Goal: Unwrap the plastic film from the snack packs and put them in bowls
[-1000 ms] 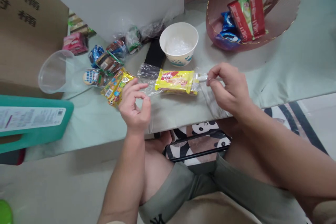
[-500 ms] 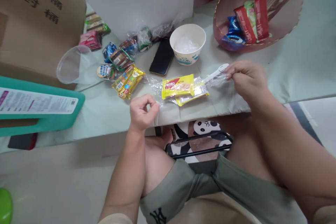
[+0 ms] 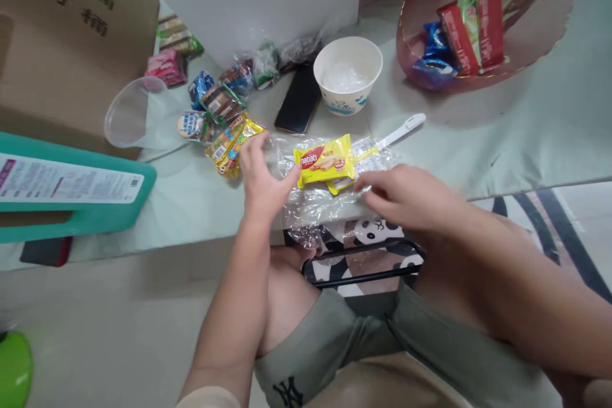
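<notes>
A yellow wafer packet [image 3: 322,160] lies on a crinkled clear plastic sheet [image 3: 310,204], overlapping a second yellow-edged packet [image 3: 337,186]. The sheet hangs over the table's front edge. My left hand [image 3: 265,180] is open over the sheet's left part, its thumb tip beside the upper packet and its fingers close to a yellow snack pack [image 3: 232,146]. To the right, my right hand [image 3: 411,194] is open with curved fingers at the second packet's right end; whether it touches is hard to tell. Just behind lies a white plastic stick-like tool [image 3: 404,129].
Behind the sheet stand a paper bowl [image 3: 347,76] with clear plastic inside and a black phone [image 3: 297,102]. A pink bowl [image 3: 526,70] of snacks is at right. Left are wrapped snacks [image 3: 220,104], a clear plastic cup [image 3: 131,116], a green handled board [image 3: 109,204] and a cardboard box [image 3: 95,76].
Both hands have opened and let go of the plastic, which is now spread flat and over the edge. My right hand moved left toward the packets; my left moved slightly up and right.
</notes>
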### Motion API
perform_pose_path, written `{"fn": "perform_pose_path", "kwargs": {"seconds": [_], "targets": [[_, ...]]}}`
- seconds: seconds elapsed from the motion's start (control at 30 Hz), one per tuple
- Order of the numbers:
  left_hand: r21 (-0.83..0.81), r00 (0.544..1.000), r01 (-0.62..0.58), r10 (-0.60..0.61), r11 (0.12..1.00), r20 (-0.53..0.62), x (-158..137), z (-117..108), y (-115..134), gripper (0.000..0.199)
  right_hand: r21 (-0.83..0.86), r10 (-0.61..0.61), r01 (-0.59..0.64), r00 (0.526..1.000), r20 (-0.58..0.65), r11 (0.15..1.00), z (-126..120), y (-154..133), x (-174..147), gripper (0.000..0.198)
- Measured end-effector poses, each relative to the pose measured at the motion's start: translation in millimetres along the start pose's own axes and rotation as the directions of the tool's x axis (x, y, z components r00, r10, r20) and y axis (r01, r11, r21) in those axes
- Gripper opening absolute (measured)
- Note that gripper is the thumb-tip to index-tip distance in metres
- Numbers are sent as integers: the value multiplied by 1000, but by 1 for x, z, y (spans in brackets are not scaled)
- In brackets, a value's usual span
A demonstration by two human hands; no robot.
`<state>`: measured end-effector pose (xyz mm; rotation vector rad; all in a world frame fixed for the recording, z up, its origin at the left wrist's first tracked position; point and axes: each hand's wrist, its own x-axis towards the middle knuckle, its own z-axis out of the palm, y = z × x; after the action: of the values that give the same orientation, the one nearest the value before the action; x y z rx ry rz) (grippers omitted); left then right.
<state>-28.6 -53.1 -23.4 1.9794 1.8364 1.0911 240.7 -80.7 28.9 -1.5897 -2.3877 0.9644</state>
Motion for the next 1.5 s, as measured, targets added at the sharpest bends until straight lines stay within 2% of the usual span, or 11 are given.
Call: {"fn": "perform_pose_path", "kwargs": {"seconds": [0.1,0.2,0.3,0.5,0.63,0.77,0.9,0.97,1.07,1.23,1.5], "targets": [[76,982,188,-185,979,-48,6,9,-5,57,-229,152,-113,975,161,967,2,-6,0,33],[88,964,235,-244,968,110,9,12,2,12,-297,306,-308,950,-54,904,-1,-4,1,43],[-51,954,255,-243,966,175,9,13,10,19,-250,321,-393,903,-284,885,0,0,1,44],[-474,919,389,-370,790,138,10,21,11,10,-71,197,-259,861,-469,963,19,22,8,70],[-541,873,467,-464,700,152,9,25,10,21,156,156,-75,779,-607,985,22,32,22,77],[-493,851,503,-506,710,139,6,24,10,51,340,240,7,694,-679,941,16,26,35,69],[-327,834,551,-498,768,238,5,19,7,24,227,108,35,803,-586,973,17,12,38,29],[-271,852,512,-442,815,280,4,15,7,19,123,34,38,844,-535,992,23,7,36,25],[-390,857,507,-400,769,325,2,11,14,18,51,53,-30,849,-526,998,36,2,36,46],[-601,747,664,-405,444,527,-3,13,32,18,44,112,-104,876,-469,994,41,6,40,70],[-623,763,642,-452,447,462,-2,27,34,26,147,125,-64,879,-460,987,32,14,41,78]]}}
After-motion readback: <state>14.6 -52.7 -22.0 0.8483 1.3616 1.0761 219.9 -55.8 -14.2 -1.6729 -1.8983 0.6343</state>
